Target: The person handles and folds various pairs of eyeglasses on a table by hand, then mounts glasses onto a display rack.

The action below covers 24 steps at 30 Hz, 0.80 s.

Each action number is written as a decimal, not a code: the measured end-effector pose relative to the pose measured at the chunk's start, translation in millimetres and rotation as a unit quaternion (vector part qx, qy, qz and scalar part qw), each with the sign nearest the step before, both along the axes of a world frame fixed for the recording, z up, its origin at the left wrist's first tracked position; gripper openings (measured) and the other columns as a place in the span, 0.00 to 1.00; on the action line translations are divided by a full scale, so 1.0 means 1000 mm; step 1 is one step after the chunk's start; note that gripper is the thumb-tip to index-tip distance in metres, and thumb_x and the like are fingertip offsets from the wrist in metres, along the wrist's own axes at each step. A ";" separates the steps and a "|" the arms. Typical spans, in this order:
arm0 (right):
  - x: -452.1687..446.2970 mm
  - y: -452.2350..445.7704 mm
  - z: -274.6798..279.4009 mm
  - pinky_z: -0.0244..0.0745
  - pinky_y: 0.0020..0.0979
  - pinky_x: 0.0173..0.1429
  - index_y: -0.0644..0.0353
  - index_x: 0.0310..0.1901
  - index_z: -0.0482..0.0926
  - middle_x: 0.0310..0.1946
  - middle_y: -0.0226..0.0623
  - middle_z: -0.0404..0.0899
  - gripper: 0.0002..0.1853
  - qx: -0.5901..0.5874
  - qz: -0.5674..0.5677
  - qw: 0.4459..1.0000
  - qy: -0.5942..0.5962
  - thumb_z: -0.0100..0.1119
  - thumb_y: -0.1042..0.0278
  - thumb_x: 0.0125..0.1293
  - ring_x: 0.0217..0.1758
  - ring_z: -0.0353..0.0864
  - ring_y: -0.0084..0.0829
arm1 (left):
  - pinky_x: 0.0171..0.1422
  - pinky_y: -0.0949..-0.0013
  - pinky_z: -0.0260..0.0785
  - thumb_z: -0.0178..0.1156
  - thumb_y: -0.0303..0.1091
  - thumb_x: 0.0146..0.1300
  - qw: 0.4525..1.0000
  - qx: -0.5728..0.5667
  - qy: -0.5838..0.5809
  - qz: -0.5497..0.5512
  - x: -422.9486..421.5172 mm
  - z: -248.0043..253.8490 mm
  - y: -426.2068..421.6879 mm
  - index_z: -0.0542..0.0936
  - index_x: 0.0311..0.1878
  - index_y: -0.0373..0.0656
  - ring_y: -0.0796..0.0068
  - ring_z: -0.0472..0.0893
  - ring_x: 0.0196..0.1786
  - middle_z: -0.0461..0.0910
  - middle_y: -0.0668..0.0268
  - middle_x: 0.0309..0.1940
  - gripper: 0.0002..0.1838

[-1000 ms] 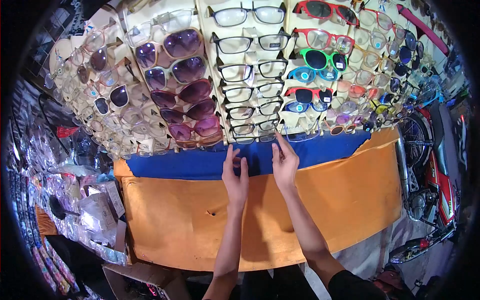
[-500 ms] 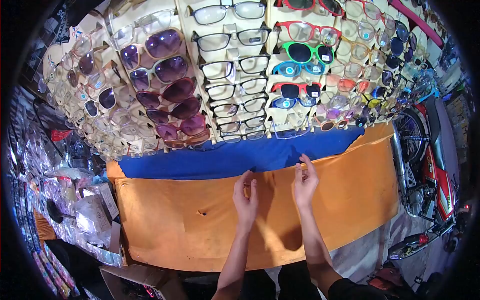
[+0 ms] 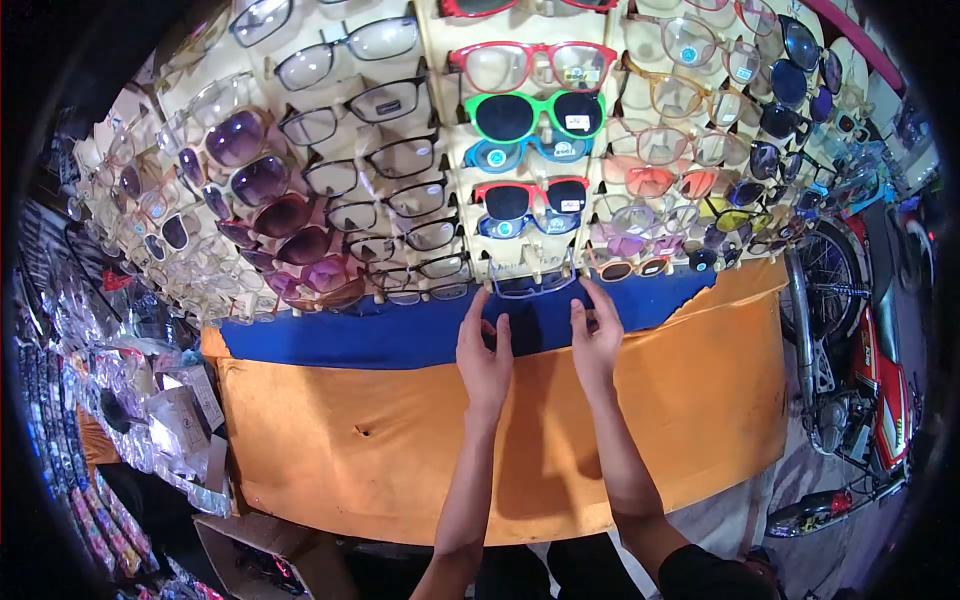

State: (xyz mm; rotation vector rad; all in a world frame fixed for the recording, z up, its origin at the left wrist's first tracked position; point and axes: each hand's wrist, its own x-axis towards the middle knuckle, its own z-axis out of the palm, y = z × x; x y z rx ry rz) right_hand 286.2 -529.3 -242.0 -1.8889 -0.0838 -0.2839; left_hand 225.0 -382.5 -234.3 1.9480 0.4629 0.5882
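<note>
Two bare hands reach up to the bottom of a rack column of glasses. My left hand (image 3: pixel 485 360) is at the left end of a thin blue-framed pair (image 3: pixel 535 292), fingers apart. My right hand (image 3: pixel 597 335) is at the right end of the same pair, its fingers also apart. Whether the fingertips touch the frame cannot be made out. Above it hang blue sunglasses (image 3: pixel 527 225), red-framed sunglasses (image 3: pixel 530 200) and green-framed sunglasses (image 3: pixel 535 117). Black-framed clear glasses (image 3: pixel 385 101) fill the column to the left.
Blue cloth (image 3: pixel 380 340) and orange cloth (image 3: pixel 330 440) cover the surface below the rack. Plastic-wrapped goods (image 3: pixel 150 400) lie at the left, above an open cardboard box (image 3: pixel 250 560). A red motorcycle (image 3: pixel 885 390) stands at the right.
Both hands dropped back from the black-framed column onto the orange cloth, then rose to the blue-framed pair. The view has turned right, so the rack appears shifted left.
</note>
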 end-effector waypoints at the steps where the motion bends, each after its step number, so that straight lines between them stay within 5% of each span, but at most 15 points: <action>1: 0.003 0.000 0.000 0.71 0.23 0.36 0.63 0.58 0.77 0.52 0.39 0.79 0.17 0.002 0.012 1.000 -0.006 0.58 0.71 0.69 0.35 0.75 0.22 | 0.31 0.76 0.65 0.61 0.26 0.65 0.999 0.036 -0.017 0.014 0.006 -0.002 -0.002 0.72 0.64 0.39 0.83 0.71 0.29 0.82 0.66 0.48 0.23; 2: 0.006 0.001 0.000 0.74 0.25 0.40 0.63 0.57 0.77 0.54 0.41 0.79 0.16 0.004 0.024 1.000 -0.012 0.57 0.71 0.69 0.41 0.80 0.28 | 0.31 0.76 0.65 0.61 0.26 0.65 0.999 0.037 -0.015 0.015 0.010 -0.003 -0.003 0.72 0.64 0.39 0.83 0.71 0.29 0.82 0.66 0.48 0.23; 4: 0.010 0.004 0.005 0.75 0.25 0.41 0.63 0.56 0.78 0.53 0.42 0.80 0.15 0.021 0.031 0.999 -0.001 0.57 0.71 0.69 0.46 0.81 0.30 | 0.41 0.68 0.67 0.63 0.30 0.65 0.999 -0.006 0.021 0.030 0.014 -0.005 -0.007 0.74 0.64 0.44 0.71 0.70 0.33 0.73 0.64 0.31 0.24; 9: 0.012 0.002 0.002 0.71 0.23 0.38 0.61 0.53 0.81 0.49 0.37 0.82 0.13 0.025 0.046 0.998 0.026 0.59 0.72 0.68 0.41 0.79 0.25 | 0.35 0.70 0.64 0.63 0.28 0.64 0.998 -0.046 0.012 0.051 0.018 -0.003 -0.020 0.78 0.59 0.43 0.75 0.68 0.29 0.74 0.66 0.31 0.19; 11: 0.012 -0.001 0.005 0.69 0.22 0.36 0.60 0.51 0.81 0.47 0.35 0.82 0.12 0.035 0.046 0.998 0.012 0.59 0.71 0.68 0.38 0.78 0.22 | 0.28 0.79 0.53 0.63 0.26 0.65 0.996 -0.031 -0.019 0.079 0.017 0.000 -0.024 0.80 0.57 0.41 0.88 0.60 0.27 0.69 0.76 0.28 0.16; 16: 0.016 0.001 0.019 0.59 0.18 0.28 0.61 0.48 0.82 0.41 0.27 0.80 0.10 0.117 0.051 0.992 0.011 0.62 0.69 0.68 0.27 0.65 0.12 | 0.28 0.79 0.52 0.63 0.27 0.65 0.993 -0.015 -0.054 0.108 0.023 0.015 -0.026 0.81 0.55 0.40 0.88 0.59 0.27 0.69 0.77 0.28 0.15; 24: 0.031 0.018 0.020 0.59 0.18 0.28 0.63 0.49 0.81 0.41 0.27 0.80 0.11 0.159 0.018 0.987 0.012 0.62 0.70 0.68 0.25 0.64 0.12 | 0.28 0.79 0.53 0.64 0.28 0.65 0.991 -0.013 -0.053 0.121 0.040 0.017 -0.020 0.80 0.56 0.39 0.87 0.60 0.27 0.70 0.76 0.29 0.16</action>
